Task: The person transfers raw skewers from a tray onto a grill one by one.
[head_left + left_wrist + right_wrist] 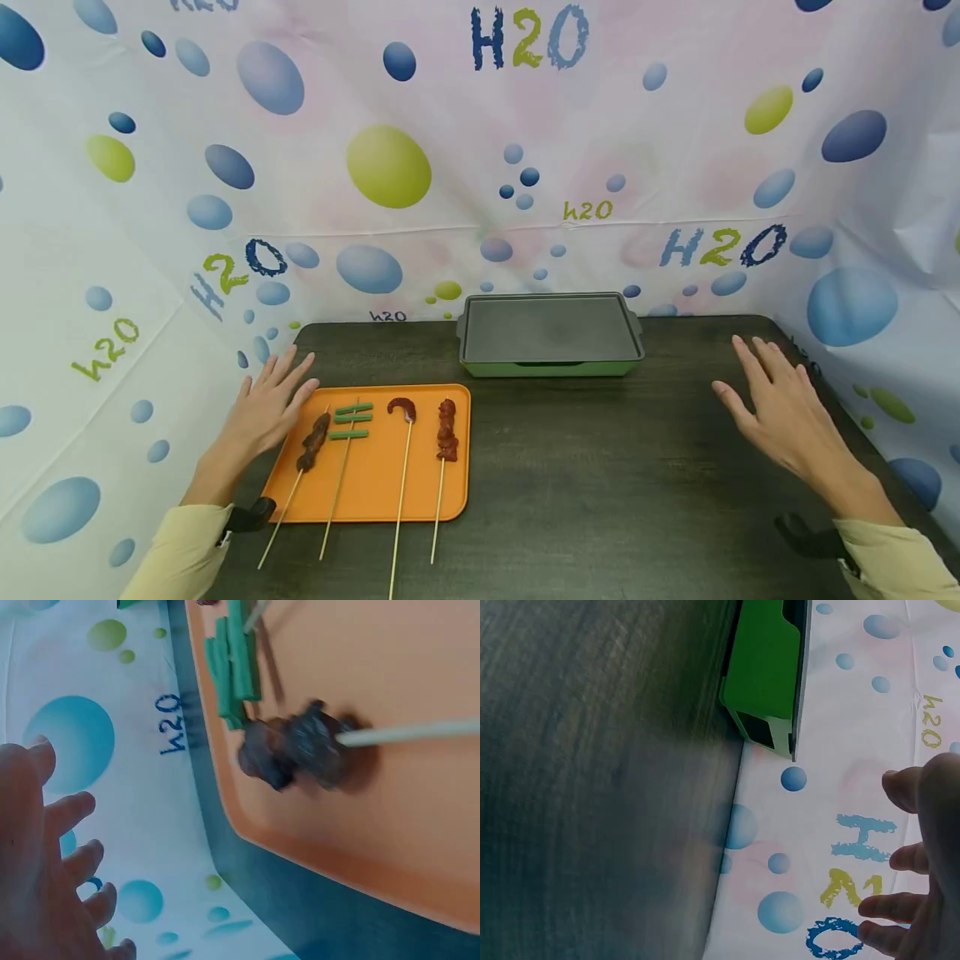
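Observation:
My left hand (264,408) hovers over the left edge of an orange tray (390,483), fingers spread and holding nothing. Closest to it is a skewer of dark brown meat chunks (313,442), which also shows large in the left wrist view. Beside that lie a skewer with green vegetable sticks (350,418), a skewer with a curled reddish-brown tentacle (403,408) and a skewer of red-brown meat (447,429). Their bare sticks point toward me past the tray's near edge. On the far right, my right hand (783,412) is held over the dark table with loosely spread fingers, empty.
A green grill with a flat grey plate (551,329) stands at the table's back edge, right of the tray. The dark wooden table (585,483) is enclosed at the back and sides by a white curtain (480,167) with blue and green spots. Black bands circle both wrists.

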The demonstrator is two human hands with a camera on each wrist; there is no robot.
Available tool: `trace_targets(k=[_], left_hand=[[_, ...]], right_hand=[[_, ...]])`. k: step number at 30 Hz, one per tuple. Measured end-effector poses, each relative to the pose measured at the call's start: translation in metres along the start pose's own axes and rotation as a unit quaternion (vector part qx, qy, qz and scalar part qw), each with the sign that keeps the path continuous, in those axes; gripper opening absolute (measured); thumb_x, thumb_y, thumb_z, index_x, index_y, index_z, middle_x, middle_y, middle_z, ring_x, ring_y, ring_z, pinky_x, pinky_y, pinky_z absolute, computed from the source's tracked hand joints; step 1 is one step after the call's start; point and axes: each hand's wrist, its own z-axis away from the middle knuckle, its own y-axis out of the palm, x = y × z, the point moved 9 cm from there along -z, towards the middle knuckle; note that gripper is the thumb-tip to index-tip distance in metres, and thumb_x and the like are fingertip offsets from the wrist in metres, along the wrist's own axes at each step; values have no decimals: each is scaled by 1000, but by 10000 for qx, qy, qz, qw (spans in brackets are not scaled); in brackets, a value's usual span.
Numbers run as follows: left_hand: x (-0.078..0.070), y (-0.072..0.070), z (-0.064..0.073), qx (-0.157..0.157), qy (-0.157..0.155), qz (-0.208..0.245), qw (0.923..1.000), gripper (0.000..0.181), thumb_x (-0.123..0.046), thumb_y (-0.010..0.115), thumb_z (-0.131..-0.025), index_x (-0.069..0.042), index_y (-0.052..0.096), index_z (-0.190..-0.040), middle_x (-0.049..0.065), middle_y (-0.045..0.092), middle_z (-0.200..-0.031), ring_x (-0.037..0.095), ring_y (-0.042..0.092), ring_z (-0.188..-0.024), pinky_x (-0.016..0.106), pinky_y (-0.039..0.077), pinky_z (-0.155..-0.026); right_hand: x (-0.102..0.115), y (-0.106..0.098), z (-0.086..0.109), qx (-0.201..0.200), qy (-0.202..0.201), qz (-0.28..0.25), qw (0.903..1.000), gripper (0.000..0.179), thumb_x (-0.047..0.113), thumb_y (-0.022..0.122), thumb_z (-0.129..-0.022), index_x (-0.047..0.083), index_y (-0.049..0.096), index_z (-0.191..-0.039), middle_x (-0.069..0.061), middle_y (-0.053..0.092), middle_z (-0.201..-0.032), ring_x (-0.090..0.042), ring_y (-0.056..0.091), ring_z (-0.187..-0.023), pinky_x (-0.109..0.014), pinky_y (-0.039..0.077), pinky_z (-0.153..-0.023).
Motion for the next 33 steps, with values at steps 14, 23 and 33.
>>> trace_targets(k=[14,23,33], left_hand=[[58,40,52,1027,109,698,9922,52,-11,63,-101,12,48,-145,48,25,-151,76,17,-134,89,16,-95],[62,49,73,1041,499,2380,9644,60,-8,58,-104,7,32,-157,50,9,-155,75,-6,-137,87,0,-99],[51,64,67,1194,388,2110,9694,62,-20,62,-104,-8,38,-159,44,8,-159,73,-9,-139,91,-8,-93]], right_hand=[[25,14,30,104,-19,-1132,9935,69,23,62,-105,4,28,-162,-38,44,-144,-62,46,-121,-76,38,-84],[40,29,46,238,-224,-1588,9868,63,15,65,-102,1,38,-157,-32,55,-136,-51,57,-115,-65,48,-83],[70,54,59,417,-303,-2011,9782,57,13,68,-101,0,46,-152,-23,62,-135,-36,65,-108,-14,51,-84]])
